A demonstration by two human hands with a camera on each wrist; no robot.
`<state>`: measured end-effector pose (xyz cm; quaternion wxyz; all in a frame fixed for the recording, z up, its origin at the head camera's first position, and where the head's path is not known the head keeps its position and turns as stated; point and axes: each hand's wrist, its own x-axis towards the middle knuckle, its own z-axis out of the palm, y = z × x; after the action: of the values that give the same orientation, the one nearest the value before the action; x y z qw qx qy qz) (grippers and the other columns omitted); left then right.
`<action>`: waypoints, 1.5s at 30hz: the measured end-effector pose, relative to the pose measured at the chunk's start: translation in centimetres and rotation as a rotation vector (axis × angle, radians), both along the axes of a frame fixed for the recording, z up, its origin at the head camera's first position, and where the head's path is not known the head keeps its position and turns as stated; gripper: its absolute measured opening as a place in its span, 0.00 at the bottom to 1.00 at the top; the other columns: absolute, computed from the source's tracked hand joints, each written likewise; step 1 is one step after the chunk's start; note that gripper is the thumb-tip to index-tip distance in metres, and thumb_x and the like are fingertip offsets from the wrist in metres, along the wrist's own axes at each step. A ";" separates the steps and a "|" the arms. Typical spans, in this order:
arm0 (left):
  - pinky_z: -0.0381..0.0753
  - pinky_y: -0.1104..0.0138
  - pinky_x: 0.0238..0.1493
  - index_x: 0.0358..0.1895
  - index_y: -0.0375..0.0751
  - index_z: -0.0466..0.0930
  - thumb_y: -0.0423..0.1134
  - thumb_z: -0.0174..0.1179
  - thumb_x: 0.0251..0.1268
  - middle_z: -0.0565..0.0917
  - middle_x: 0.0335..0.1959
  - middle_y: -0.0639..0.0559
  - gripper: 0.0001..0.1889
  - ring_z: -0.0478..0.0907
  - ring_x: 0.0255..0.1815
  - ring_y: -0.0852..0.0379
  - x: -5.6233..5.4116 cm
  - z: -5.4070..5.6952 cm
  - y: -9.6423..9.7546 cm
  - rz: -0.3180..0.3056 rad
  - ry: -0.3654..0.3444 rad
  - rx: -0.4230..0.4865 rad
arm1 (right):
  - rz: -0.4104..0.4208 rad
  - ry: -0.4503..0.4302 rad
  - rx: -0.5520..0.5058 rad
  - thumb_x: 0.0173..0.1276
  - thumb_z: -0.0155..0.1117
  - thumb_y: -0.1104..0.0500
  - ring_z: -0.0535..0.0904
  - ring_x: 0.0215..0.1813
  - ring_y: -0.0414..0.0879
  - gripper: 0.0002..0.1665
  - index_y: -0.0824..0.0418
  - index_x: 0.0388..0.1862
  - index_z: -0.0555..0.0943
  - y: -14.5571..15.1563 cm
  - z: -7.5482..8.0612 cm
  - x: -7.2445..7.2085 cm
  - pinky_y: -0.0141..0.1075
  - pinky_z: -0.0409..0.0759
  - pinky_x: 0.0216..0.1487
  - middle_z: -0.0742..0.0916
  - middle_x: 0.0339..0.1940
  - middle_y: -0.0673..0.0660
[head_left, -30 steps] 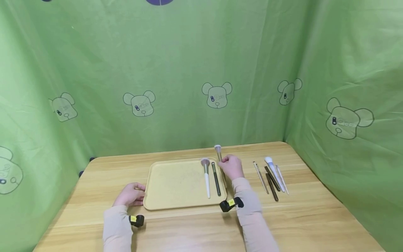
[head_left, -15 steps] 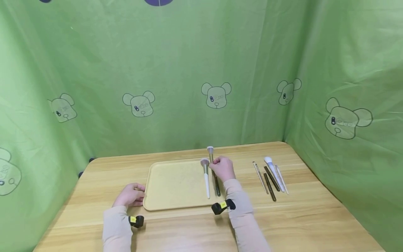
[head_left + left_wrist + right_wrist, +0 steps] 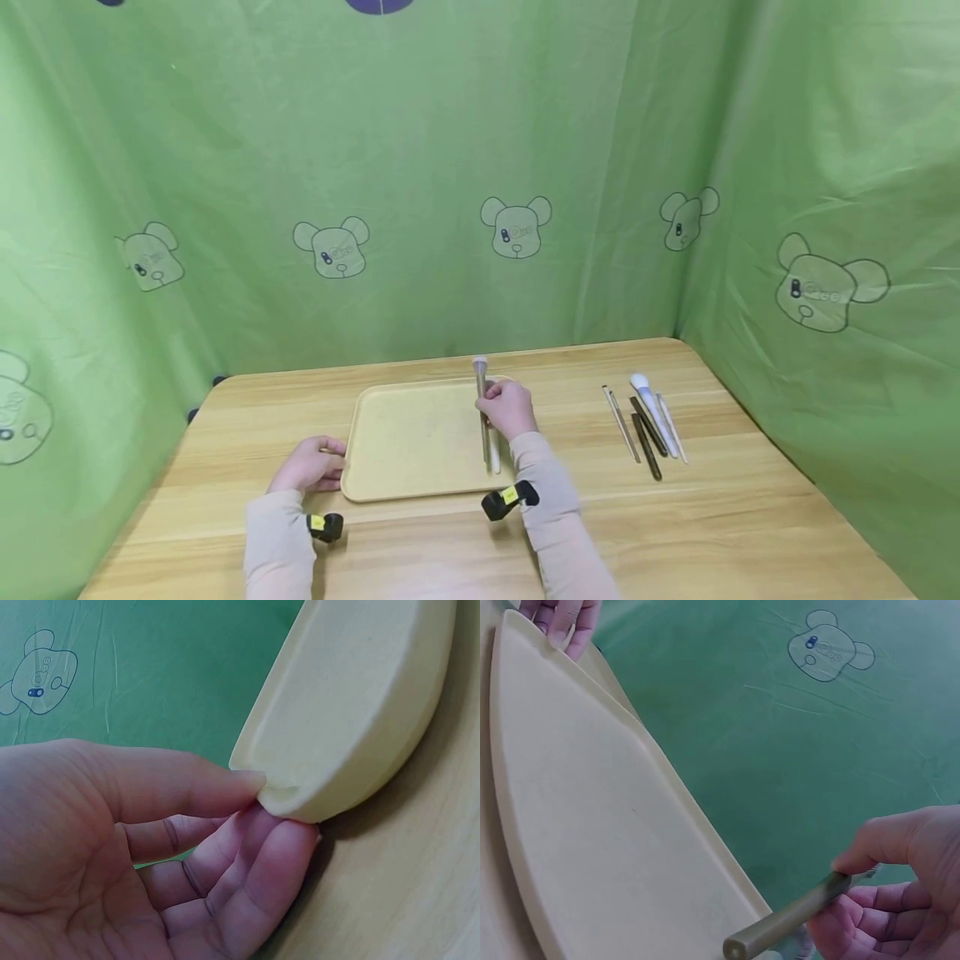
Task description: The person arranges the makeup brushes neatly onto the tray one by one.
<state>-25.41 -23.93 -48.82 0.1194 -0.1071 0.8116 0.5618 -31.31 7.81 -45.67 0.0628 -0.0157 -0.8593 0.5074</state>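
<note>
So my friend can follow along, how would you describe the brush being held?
On the wooden table, find the cream tray. Over its right part, the person's right grip holds a brush with a pale head and dull-gold handle. It alone is held; the nearby white-handled brush lies on the tray.

A brush [image 3: 789, 919] slants over the yellow tray [image 3: 412, 442].

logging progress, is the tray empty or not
Not empty: in the head view, a white-handled brush lies on the tray, partly hidden by the right hand.
</note>
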 end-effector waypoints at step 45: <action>0.86 0.64 0.31 0.50 0.24 0.70 0.25 0.55 0.61 0.80 0.28 0.45 0.14 0.79 0.26 0.56 -0.4 -0.4 -0.1 0.012 0.007 0.010 | -0.056 0.160 0.416 0.55 0.68 0.66 0.78 0.19 0.50 0.09 0.62 0.21 0.76 -3.9 -3.2 -0.3 0.40 0.79 0.21 0.82 0.17 0.57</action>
<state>-25.80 -24.03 -49.25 0.1138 -0.1092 0.8086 0.5668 -31.61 3.90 -48.88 0.1470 0.0139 -0.9369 0.3170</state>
